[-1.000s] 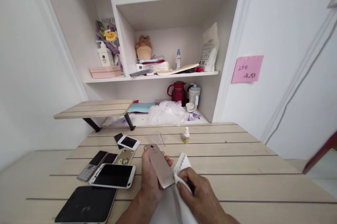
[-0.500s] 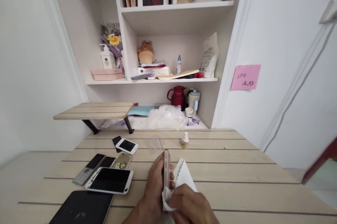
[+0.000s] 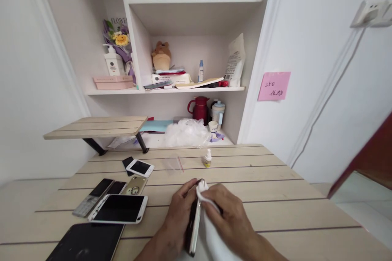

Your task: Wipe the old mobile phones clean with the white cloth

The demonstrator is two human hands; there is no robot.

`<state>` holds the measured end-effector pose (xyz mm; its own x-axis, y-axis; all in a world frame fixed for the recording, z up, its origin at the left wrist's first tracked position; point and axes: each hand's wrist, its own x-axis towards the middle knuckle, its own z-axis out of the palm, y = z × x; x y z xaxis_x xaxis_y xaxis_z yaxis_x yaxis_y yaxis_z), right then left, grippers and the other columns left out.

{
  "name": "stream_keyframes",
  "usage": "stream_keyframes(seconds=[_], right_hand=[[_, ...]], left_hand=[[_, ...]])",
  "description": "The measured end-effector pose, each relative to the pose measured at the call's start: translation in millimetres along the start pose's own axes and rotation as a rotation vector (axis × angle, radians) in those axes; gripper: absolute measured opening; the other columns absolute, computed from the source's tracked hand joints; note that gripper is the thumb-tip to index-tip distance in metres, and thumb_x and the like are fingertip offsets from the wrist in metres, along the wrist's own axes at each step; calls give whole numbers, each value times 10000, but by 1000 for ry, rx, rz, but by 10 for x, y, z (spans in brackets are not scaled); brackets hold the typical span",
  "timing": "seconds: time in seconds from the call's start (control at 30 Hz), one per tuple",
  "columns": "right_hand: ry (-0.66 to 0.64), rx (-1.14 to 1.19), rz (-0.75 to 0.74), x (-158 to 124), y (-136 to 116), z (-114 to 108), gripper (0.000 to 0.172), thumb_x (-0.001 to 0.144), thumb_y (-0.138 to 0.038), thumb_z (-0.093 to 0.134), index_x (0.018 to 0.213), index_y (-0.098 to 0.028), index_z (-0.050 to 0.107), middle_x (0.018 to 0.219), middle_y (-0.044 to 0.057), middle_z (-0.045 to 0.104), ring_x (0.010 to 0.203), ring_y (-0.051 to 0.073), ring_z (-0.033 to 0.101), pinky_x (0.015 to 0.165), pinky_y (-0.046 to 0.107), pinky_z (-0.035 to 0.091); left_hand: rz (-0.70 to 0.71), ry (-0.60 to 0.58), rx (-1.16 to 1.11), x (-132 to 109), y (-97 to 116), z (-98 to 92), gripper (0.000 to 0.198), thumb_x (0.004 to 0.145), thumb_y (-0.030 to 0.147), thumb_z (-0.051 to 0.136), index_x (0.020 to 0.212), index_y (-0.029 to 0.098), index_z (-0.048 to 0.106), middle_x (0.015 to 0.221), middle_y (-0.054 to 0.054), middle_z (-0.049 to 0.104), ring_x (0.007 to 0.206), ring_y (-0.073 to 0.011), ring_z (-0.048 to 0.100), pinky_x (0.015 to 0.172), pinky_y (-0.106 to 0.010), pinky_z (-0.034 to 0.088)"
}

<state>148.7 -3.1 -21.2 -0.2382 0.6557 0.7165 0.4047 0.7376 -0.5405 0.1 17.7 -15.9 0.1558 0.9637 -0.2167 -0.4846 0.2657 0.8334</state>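
Observation:
Between my hands a phone (image 3: 195,228) stands on its edge, its narrow side facing up. My left hand (image 3: 180,208) is wrapped round the phone from the left, near its far end. In my right hand (image 3: 228,212) a white cloth (image 3: 211,232) is pinched, and a fold of it presses over the phone's far top corner. The rest of the cloth hangs down toward me on the right of the phone. My right fingertips are partly hidden by the cloth.
Left lie a white phone (image 3: 121,208), a small white phone (image 3: 140,167), a keypad phone (image 3: 92,197), a gold phone (image 3: 135,185) and a black tablet (image 3: 85,242). Further back are a clear bag (image 3: 173,164), a small spray bottle (image 3: 208,159) and a raised wooden stand (image 3: 98,126).
My right hand and the cloth have moved from the phone's near end to its far end. The phone has turned and tilted in my left hand. The camera view has shifted right.

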Motion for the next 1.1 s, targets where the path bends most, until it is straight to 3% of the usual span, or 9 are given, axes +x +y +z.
stream_keyframes(seconds=[0.1, 0.2, 0.27, 0.37, 0.43, 0.53, 0.7, 0.9, 1.1], right_hand=[[-208, 69, -177, -52, -143, 60, 242, 884, -115, 573, 1089, -213, 654, 925, 64, 668, 811, 169, 652, 722, 258, 529], [-288, 62, -243, -64, -192, 70, 225, 881, -134, 582, 1079, -211, 656, 915, 66, 668, 774, 166, 649, 678, 250, 524], [-227, 40, -171, -43, -143, 38, 244, 908, -138, 546, 1113, -225, 646, 934, 63, 671, 833, 178, 647, 739, 275, 526], [-46, -9, 42, 11, -8, -32, 231, 937, -177, 516, 1107, -249, 655, 945, 53, 673, 889, 194, 640, 803, 313, 515], [46, -45, 196, 42, 69, -68, 193, 936, -230, 527, 1061, -247, 673, 931, 53, 671, 881, 206, 638, 799, 331, 509], [94, -37, 372, 66, 117, -86, 188, 923, -310, 550, 1022, -232, 689, 917, 56, 676, 870, 223, 638, 797, 354, 498], [75, 302, 607, 84, 78, -100, 334, 891, -467, 582, 980, -168, 702, 806, 64, 692, 702, 216, 650, 643, 324, 520], [63, 618, 654, 129, 43, -119, 406, 846, -520, 635, 998, -152, 716, 796, 61, 686, 591, 204, 654, 543, 315, 511], [80, 539, 709, 132, 81, -103, 426, 835, -534, 627, 941, -134, 728, 657, 46, 671, 572, 213, 639, 541, 319, 505]], left_hand=[[-71, 72, -14, 66, 12, -73, 453, 714, 359, 770, 1118, 187, 663, 838, -30, 713, 657, -147, 635, 603, -233, 465], [-204, 86, -38, 73, 39, -80, 338, 725, 450, 736, 882, 156, 680, 638, 1, 636, 487, -118, 549, 468, -223, 395], [-317, -59, -98, 36, 49, -43, 357, 750, 499, 696, 705, 150, 633, 569, 2, 587, 481, -116, 540, 484, -221, 409], [-390, -329, -92, -19, 41, 14, 440, 813, 560, 591, 648, 152, 610, 511, -12, 570, 458, -123, 537, 499, -224, 423], [-380, -408, 12, -24, 23, 15, 542, 846, 627, 479, 677, 136, 635, 504, -40, 589, 418, -131, 532, 443, -224, 392], [-366, -401, 136, 7, -3, -35, 643, 857, 668, 372, 710, 107, 651, 535, -81, 619, 404, -142, 550, 400, -222, 366], [-184, -390, 292, 3, 62, -78, 448, 860, 520, 493, 847, 104, 660, 591, -66, 640, 420, -131, 549, 418, -216, 371], [-27, -443, 362, -47, 150, -73, 431, 858, 390, 602, 1201, 129, 618, 641, -36, 638, 454, -111, 537, 437, -210, 380], [-17, -386, 222, 90, 41, -172, 812, 751, 363, 728, 1434, 106, 371, 887, -104, 681, 571, -165, 617, 440, -250, 439]])
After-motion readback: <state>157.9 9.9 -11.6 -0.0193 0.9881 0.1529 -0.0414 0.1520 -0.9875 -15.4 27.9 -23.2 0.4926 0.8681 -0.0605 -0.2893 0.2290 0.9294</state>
